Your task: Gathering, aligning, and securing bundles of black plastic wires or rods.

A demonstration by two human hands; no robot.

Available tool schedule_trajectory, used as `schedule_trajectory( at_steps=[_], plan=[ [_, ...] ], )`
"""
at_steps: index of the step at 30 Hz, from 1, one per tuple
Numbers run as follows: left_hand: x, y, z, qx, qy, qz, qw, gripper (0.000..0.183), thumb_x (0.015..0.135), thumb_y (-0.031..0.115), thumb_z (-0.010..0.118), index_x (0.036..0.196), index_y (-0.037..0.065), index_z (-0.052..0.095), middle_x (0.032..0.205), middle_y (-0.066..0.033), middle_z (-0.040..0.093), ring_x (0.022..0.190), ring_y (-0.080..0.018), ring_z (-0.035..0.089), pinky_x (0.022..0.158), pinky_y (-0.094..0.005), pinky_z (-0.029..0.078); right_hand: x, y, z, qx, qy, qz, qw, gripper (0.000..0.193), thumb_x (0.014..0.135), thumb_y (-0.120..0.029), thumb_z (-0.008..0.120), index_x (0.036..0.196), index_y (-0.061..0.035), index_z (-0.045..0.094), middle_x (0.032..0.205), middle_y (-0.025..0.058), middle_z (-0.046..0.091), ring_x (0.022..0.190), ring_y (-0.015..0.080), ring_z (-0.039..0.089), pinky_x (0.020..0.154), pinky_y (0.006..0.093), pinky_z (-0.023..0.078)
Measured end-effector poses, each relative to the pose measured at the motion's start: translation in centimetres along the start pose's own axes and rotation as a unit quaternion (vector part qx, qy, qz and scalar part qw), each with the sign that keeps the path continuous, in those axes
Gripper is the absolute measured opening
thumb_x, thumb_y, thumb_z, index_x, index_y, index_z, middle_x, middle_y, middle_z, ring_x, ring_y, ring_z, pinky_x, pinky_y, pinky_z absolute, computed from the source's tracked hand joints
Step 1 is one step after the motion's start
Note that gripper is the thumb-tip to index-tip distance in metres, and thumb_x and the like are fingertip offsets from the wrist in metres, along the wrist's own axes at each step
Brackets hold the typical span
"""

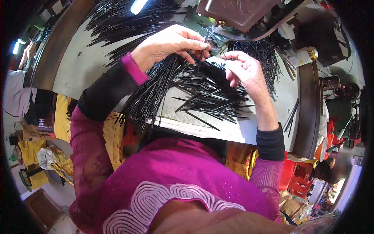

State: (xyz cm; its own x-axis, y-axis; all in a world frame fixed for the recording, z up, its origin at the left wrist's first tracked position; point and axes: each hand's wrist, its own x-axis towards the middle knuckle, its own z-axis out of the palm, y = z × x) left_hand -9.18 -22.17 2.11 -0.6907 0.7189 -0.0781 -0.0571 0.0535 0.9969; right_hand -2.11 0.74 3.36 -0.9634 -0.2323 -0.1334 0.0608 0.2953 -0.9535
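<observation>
My left hand (165, 43) pinches a thin black stick (205, 38) between thumb and fingertips, just in front of a brown machine housing (237, 15). Facing it, my right hand (245, 72) is closed with thumb and forefinger together. A thin dark piece (223, 54) shows at its fingertips, too small to name. Beneath both hands lies a loose pile of short black sticks (212, 93). A sheaf of longer black sticks (154, 87) spreads under my left wrist toward the table's near edge. Small shiny parts under the machine are blurred by glare.
More black sticks (124, 25) cover the far left of the white table (70, 74), and others (269, 58) lie right of the machine. Raised brown borders (307, 109) edge the table. Another person's sleeve (19, 91) shows at far left. Red crates (300, 179) stand at lower right.
</observation>
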Motion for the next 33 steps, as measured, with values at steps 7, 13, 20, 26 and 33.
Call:
schedule_trajectory(
  at_steps=[7, 13, 20, 26, 33],
  plan=[
    [0.0, -0.6, 0.1, -0.074, 0.020, -0.026, 0.997, 0.029, 0.089, 0.020, 0.054, 0.114, 0.005, 0.054, 0.084, -0.0032, 0.059, 0.071, -0.0107, 0.058, 0.061, -0.0224, 0.049, 0.6, 0.4, 0.9, 0.003, -0.015, 0.006, 1.000, 0.023, 0.088, -0.015, 0.049, 0.105, -0.0021, 0.058, 0.065, 0.0011, 0.056, 0.050, 0.0061, 0.049, 0.044, 0.0181, 0.039],
    [0.4, -0.8, 0.1, -0.087, 0.018, -0.015, 0.996, 0.023, 0.087, 0.019, 0.055, 0.103, 0.003, 0.058, 0.079, -0.0034, 0.059, 0.063, -0.0102, 0.057, 0.056, -0.0239, 0.050, 0.9, 1.0, 0.7, -0.006, -0.015, 0.007, 1.000, 0.023, 0.089, -0.016, 0.050, 0.107, -0.0026, 0.058, 0.065, 0.0010, 0.056, 0.049, 0.0061, 0.049, 0.044, 0.0182, 0.039],
    [0.5, -0.9, 0.0, -0.056, 0.033, -0.016, 0.998, 0.023, 0.087, 0.019, 0.056, 0.102, 0.002, 0.058, 0.079, -0.0045, 0.060, 0.058, -0.0095, 0.055, 0.050, -0.0226, 0.048, 0.9, 0.7, 1.0, -0.006, -0.012, 0.015, 1.000, 0.024, 0.089, -0.016, 0.050, 0.107, -0.0026, 0.059, 0.065, 0.0011, 0.056, 0.050, 0.0060, 0.049, 0.044, 0.0183, 0.040],
    [1.2, -0.8, -0.5, 0.008, 0.074, -0.022, 0.997, 0.027, 0.087, 0.026, 0.058, 0.102, 0.004, 0.062, 0.078, -0.0022, 0.061, 0.053, -0.0057, 0.052, 0.045, -0.0170, 0.042, 1.3, 0.6, 0.8, 0.000, 0.027, -0.011, 1.000, 0.024, 0.089, -0.016, 0.050, 0.107, -0.0024, 0.059, 0.066, 0.0013, 0.056, 0.051, 0.0061, 0.050, 0.045, 0.0186, 0.040],
    [1.7, -1.4, -1.2, 0.002, 0.070, 0.008, 0.997, 0.028, 0.089, 0.025, 0.055, 0.101, 0.002, 0.063, 0.076, -0.0017, 0.062, 0.049, -0.0041, 0.048, 0.042, -0.0168, 0.037, 2.2, 1.1, 0.8, -0.017, 0.039, -0.015, 0.999, 0.023, 0.089, -0.015, 0.050, 0.106, -0.0030, 0.060, 0.063, 0.0010, 0.055, 0.047, 0.0062, 0.048, 0.043, 0.0190, 0.039]
  ],
)
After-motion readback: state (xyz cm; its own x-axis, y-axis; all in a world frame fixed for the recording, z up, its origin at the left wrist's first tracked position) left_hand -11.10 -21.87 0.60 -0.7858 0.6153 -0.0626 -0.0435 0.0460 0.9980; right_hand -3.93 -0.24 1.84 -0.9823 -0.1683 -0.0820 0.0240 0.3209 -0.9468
